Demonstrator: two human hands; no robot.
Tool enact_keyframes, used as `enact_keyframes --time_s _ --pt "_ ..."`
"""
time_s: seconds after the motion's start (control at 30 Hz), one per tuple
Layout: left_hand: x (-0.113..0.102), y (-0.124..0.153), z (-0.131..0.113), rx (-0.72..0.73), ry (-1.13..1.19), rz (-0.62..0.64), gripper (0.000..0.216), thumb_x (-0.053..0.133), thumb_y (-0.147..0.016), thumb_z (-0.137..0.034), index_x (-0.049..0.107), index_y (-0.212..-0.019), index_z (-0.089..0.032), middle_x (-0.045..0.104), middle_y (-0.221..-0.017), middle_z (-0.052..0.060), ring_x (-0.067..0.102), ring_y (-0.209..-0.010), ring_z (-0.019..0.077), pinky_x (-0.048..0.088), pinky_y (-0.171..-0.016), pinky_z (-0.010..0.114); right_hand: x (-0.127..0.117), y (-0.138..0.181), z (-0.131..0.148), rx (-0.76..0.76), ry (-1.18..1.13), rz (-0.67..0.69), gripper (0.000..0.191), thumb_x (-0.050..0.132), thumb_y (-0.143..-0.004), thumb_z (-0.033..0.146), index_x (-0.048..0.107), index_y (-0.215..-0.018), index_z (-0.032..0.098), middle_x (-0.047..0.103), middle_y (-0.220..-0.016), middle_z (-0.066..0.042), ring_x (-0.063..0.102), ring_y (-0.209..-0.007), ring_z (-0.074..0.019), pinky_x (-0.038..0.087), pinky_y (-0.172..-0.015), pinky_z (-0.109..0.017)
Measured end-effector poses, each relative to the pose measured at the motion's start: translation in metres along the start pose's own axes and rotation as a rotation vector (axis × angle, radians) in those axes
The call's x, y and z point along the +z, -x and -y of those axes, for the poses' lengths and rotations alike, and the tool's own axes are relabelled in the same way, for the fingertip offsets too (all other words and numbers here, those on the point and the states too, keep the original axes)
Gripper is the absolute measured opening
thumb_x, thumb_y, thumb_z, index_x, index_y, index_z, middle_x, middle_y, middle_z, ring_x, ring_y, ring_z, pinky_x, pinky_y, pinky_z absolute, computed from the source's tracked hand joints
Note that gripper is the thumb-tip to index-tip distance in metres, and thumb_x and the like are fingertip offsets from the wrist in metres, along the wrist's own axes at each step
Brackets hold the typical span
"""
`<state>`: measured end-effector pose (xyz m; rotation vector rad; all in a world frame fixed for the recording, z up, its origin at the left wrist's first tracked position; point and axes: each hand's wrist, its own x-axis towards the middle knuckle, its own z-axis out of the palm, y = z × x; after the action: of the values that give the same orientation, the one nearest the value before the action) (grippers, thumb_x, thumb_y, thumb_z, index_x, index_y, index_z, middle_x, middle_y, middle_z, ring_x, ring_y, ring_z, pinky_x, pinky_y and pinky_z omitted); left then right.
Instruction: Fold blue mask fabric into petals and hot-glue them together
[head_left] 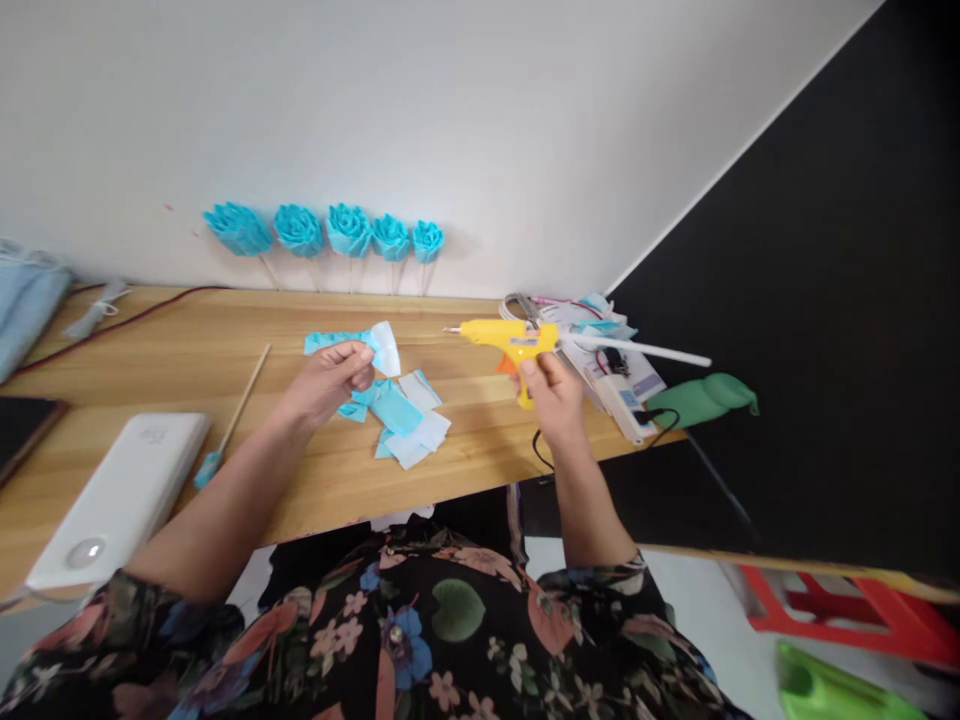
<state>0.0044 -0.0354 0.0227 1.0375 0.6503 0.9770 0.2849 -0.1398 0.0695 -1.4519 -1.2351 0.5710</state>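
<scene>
A light blue piece of paper-like material is pinched in my left hand, above the wooden table. My right hand grips a yellow glue gun by its handle, its metal nozzle pointing left toward the left hand. From the back of the gun sticks a long white glue stick. Below my left hand lies a loose pile of blue and pale pieces. On the left, a thin wooden stick with a small blue wrapped end rests on the table.
Several blue flowers on sticks lean against the wall. A white power bank and a dark phone lie at the left. At the right are a white power strip, cables and a green pouch-like object.
</scene>
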Motion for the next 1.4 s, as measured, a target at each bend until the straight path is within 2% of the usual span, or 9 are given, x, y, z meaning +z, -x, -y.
enact_keyframes --time_s 0.1,0.23,0.33,0.5,0.73,1.0,1.1,1.2,1.4 --pt "-0.003 -0.001 0.003 -0.001 0.041 -0.013 0.039 0.086 -0.065 -0.044 0.058 -0.064 -0.016 0.043 -0.050 -0.005 0.043 -0.049 0.0079 0.034 -0.049 0.021 -0.034 -0.006 -0.018 0.069 -0.054 -0.156 0.040 0.055 -0.086 0.060 0.063 -0.085 0.020 0.059 -0.064 0.002 0.051 -0.055 -0.0104 0.040 -0.051 -0.023" --pt "-0.003 -0.002 0.004 -0.010 0.058 -0.004 0.037 0.085 -0.067 -0.041 0.057 -0.064 -0.016 0.041 -0.050 -0.005 0.043 -0.048 0.0076 0.035 -0.049 0.020 -0.066 0.006 -0.058 0.201 0.122 -0.219 0.050 0.054 -0.084 0.062 0.060 -0.062 0.018 0.056 -0.057 0.000 0.044 -0.053 -0.0095 0.035 -0.051 -0.023" --pt "-0.001 -0.002 0.004 -0.020 0.050 0.005 0.038 0.084 -0.068 -0.041 0.056 -0.062 -0.016 0.041 -0.050 -0.005 0.043 -0.049 0.0075 0.035 -0.049 0.020 -0.070 0.020 -0.085 0.335 0.165 -0.228 0.054 0.053 -0.082 0.065 0.061 -0.060 0.017 0.058 -0.057 -0.001 0.044 -0.052 -0.0097 0.034 -0.050 -0.024" --pt "-0.001 -0.001 0.003 -0.032 0.045 0.008 0.041 0.086 -0.065 -0.042 0.054 -0.061 -0.016 0.041 -0.049 -0.005 0.044 -0.049 0.0078 0.036 -0.049 0.020 -0.052 0.015 -0.103 0.342 0.223 -0.209 0.053 0.051 -0.083 0.064 0.066 -0.066 0.016 0.065 -0.062 -0.002 0.044 -0.049 -0.0095 0.033 -0.049 -0.024" --pt "-0.003 -0.002 0.002 -0.013 0.042 -0.009 0.041 0.084 -0.068 -0.041 0.053 -0.061 -0.016 0.040 -0.050 -0.005 0.043 -0.049 0.0079 0.036 -0.048 0.020 -0.028 -0.023 -0.114 0.223 0.398 -0.111 0.049 0.044 -0.089 0.056 0.069 -0.072 0.017 0.073 -0.072 -0.006 0.059 -0.060 -0.0149 0.039 -0.058 -0.026" --pt "0.001 -0.001 0.001 -0.025 0.055 -0.025 0.039 0.086 -0.066 -0.042 0.056 -0.062 -0.016 0.041 -0.050 -0.005 0.042 -0.049 0.0075 0.036 -0.049 0.020 -0.047 -0.026 -0.108 0.034 0.865 -0.211 0.044 0.038 -0.096 0.041 0.072 -0.097 0.013 0.074 -0.092 -0.017 0.066 -0.085 -0.0277 0.047 -0.079 -0.039" --pt "0.002 -0.001 0.001 -0.025 0.067 -0.041 0.042 0.087 -0.064 -0.043 0.056 -0.060 -0.015 0.041 -0.049 -0.005 0.043 -0.048 0.0072 0.036 -0.049 0.020 -0.040 -0.018 -0.096 -0.175 0.851 -0.250 0.041 0.040 -0.096 0.037 0.070 -0.109 0.012 0.072 -0.107 -0.019 0.065 -0.100 -0.0286 0.048 -0.088 -0.042" --pt "0.003 -0.001 0.000 -0.036 0.073 -0.038 0.044 0.088 -0.062 -0.044 0.055 -0.059 -0.015 0.041 -0.049 -0.005 0.043 -0.048 0.0072 0.036 -0.048 0.020 -0.024 -0.013 -0.087 -0.304 0.735 -0.177 0.037 0.040 -0.097 0.036 0.068 -0.113 0.017 0.072 -0.109 -0.014 0.064 -0.101 -0.0251 0.050 -0.088 -0.041" --pt "-0.004 -0.002 0.000 -0.012 0.096 -0.053 0.037 0.087 -0.065 -0.041 0.059 -0.063 -0.015 0.041 -0.049 -0.005 0.043 -0.048 0.0074 0.036 -0.049 0.020 -0.022 -0.005 -0.087 -0.332 0.826 -0.202 0.035 0.042 -0.096 0.028 0.069 -0.113 0.017 0.071 -0.103 -0.013 0.062 -0.100 -0.0251 0.048 -0.093 -0.044"
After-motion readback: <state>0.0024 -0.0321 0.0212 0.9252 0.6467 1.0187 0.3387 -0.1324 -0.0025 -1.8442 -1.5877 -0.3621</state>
